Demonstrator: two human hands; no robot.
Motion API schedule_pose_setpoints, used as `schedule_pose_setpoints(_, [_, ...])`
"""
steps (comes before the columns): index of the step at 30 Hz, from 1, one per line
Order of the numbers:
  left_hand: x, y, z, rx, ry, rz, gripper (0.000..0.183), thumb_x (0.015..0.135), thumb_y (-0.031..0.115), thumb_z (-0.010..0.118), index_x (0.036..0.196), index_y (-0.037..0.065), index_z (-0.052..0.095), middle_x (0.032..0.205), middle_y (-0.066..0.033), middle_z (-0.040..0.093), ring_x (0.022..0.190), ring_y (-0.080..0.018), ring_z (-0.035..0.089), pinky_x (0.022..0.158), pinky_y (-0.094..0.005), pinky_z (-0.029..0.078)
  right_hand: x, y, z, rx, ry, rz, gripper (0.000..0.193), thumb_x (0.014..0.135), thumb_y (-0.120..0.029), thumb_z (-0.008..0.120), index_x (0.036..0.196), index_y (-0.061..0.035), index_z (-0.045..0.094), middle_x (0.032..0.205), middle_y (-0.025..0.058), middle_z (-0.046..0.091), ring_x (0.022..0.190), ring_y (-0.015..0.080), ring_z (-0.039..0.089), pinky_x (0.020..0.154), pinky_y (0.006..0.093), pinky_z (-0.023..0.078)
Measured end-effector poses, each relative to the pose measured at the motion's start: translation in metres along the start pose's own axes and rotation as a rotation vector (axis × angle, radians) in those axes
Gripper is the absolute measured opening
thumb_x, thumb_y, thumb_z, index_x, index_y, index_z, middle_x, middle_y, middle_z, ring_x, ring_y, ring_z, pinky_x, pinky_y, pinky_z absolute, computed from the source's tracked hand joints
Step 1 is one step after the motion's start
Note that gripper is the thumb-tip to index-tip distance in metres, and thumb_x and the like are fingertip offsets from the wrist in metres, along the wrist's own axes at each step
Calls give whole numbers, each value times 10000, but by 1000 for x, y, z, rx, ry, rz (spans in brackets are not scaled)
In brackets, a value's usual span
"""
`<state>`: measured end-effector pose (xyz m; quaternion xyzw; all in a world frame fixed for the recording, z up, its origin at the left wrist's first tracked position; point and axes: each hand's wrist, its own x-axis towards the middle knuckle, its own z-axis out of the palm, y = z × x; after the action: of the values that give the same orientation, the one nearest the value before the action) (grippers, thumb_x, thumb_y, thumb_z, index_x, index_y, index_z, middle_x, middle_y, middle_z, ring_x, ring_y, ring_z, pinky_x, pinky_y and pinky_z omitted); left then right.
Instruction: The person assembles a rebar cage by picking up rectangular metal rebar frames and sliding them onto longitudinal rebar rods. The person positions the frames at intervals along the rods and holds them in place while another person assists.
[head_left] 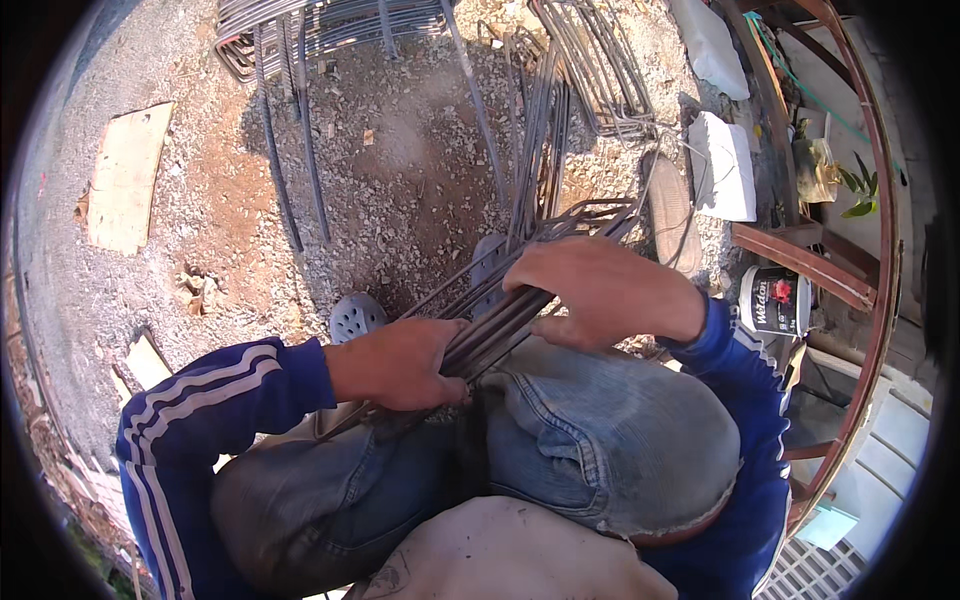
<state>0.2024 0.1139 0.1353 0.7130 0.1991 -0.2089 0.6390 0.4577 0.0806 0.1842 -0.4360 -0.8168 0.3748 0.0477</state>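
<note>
A bundle of thin steel rebar stirrups (497, 325) slants across my lap, from near my left thigh up to the right. My left hand (405, 365) is closed round its lower part. Higher up, my right hand (605, 285) curls over the top of the bundle, its thumb underneath. Beyond my right hand, the bent ends (600, 210) of the stirrups stick out. More dark rods (540, 150) lie on the ground just past the bundle. Grey clogs (357, 318) show beneath it, partly covered by my arms and the rods.
Stacked bent rebar (330, 30) lies at the far side, with another pile (600, 75) right of it. A wooden board (128, 178) is on the gravel at left. At right are a plank (673, 215), a white block (722, 165), a bucket (775, 303) and a rusty metal frame (878, 250).
</note>
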Motion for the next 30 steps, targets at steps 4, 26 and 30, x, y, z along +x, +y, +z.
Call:
schedule_pose_setpoints(4, [1,7,-4,99,-44,-18,581,770,291,705,1191,-75,543,917,-281,667,922,-433,657,836,-469,525,5,47,-61,185,28,409,329,870,-262,676,1104,-30,665,1035,148,681,849,213,668,758,359,543])
schedule_pose_setpoints(26, [19,-2,-7,440,31,-11,552,785,177,623,1285,-26,509,767,-239,655,755,-433,657,722,-515,528,-24,197,-64,1281,1139,779,135,921,-149,487,889,-24,525,615,12,429,501,154,456,479,314,439])
schedule_pose_setpoints(30, [31,-10,-14,367,64,-70,553,844,266,647,1290,-25,498,753,-252,653,756,-443,660,714,-517,530,-57,211,-105,1183,1328,689,167,954,-167,432,977,-13,494,629,12,428,519,155,445,495,350,424])
